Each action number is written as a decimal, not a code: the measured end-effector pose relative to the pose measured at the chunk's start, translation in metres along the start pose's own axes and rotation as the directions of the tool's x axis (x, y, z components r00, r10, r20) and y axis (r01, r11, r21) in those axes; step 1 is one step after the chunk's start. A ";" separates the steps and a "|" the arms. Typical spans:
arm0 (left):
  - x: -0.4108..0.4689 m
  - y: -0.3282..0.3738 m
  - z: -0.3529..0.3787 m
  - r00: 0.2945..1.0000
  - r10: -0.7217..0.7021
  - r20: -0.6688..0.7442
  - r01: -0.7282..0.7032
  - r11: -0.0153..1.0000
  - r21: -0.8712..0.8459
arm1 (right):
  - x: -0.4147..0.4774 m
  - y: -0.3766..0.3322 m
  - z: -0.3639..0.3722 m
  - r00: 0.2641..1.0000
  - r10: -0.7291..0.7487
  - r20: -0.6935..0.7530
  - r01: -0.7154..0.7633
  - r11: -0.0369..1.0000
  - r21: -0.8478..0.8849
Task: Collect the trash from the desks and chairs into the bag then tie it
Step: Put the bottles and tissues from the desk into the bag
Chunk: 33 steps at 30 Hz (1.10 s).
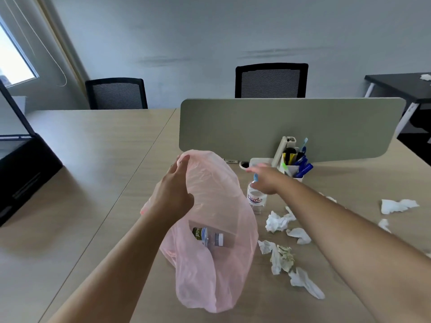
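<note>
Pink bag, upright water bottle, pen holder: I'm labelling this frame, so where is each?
Pink bag (205, 276): head view, lower body.
Upright water bottle (256, 200): head view, its label.
Pen holder (294, 171): head view, white front wall.

pink bag (210, 264) upright, tissues (279, 221) beside.

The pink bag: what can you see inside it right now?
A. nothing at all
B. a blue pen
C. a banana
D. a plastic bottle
D: a plastic bottle with a grey cap shows lying on its side through the thin wall of the pink bag, which the left hand holds up by its top edge.
</note>
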<state>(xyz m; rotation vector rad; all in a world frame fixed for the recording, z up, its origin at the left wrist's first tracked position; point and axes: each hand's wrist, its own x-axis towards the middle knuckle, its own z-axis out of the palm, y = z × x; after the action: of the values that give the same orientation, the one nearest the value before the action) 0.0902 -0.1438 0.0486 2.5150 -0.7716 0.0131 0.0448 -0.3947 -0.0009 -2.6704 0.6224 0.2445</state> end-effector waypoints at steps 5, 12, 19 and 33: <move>-0.004 -0.004 0.004 0.999 -0.029 0.046 0.029 1.000 0.005 | -0.007 0.019 0.029 0.983 0.049 -0.179 -0.051 0.999 -0.005; -0.016 -0.002 0.006 0.996 -0.049 0.071 0.050 0.999 -0.009 | -0.069 -0.001 -0.067 0.953 0.101 -0.286 -0.046 0.980 0.195; -0.029 0.003 0.001 0.999 0.015 0.049 -0.011 0.998 -0.069 | -0.087 -0.071 -0.002 0.997 0.052 -0.061 0.010 0.668 0.744; -0.051 -0.008 0.003 0.995 0.048 0.083 -0.045 0.998 -0.036 | -0.072 -0.096 0.109 0.990 0.080 0.118 -0.143 0.539 0.830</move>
<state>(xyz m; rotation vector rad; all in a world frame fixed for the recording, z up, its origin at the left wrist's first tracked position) 0.0516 -0.1132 0.0346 2.4778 -0.8564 -0.0893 0.0159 -0.2432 -0.0503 -1.6657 0.6656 0.0332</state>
